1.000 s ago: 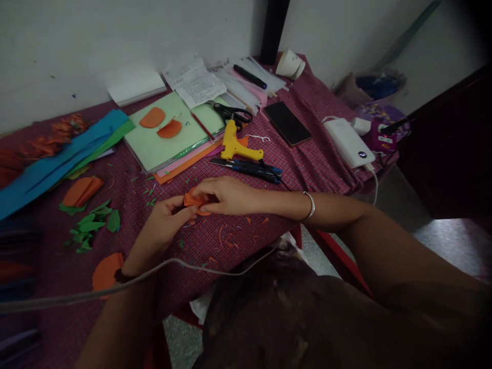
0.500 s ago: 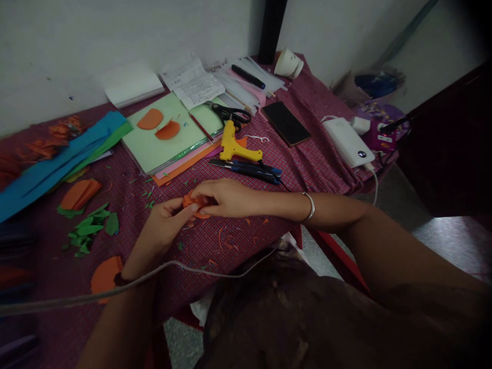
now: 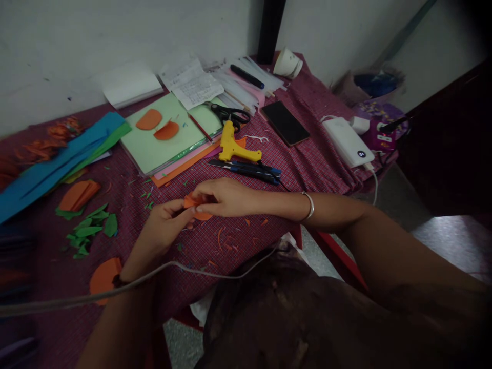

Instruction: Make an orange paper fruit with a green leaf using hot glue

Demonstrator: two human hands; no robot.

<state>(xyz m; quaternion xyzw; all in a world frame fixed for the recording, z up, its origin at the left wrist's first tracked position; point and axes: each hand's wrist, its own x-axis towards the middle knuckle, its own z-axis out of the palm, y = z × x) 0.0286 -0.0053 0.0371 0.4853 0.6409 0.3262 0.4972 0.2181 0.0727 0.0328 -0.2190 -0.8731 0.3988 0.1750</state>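
Between my two hands, just above the table's near part, is a piece of orange paper (image 3: pixel 202 216), partly covered by fingers. My left hand (image 3: pixel 165 224) pinches its left side between thumb and fingers. From the right, my right hand (image 3: pixel 229 198) grips the upper part, its thumb meeting the left thumb near the middle. Left of my hands lie green paper leaves (image 3: pixel 90 228) and a stack of orange paper pieces (image 3: pixel 79 195). More orange paper rounds (image 3: pixel 103 274) sit beside my left wrist.
Beyond my hands are a yellow glue gun (image 3: pixel 239 146), a blue-and-black cutter (image 3: pixel 246 170), black scissors (image 3: pixel 230 114) and a phone (image 3: pixel 285 123). A white power bank (image 3: pixel 348 141) lies at right. Blue paper strips (image 3: pixel 65 161) spread at left. A pale cable (image 3: pixel 161 269) crosses in front.
The orange paper has shifted slightly in my fingers, and more of its flat surface shows. My hands stay in nearly the same place.
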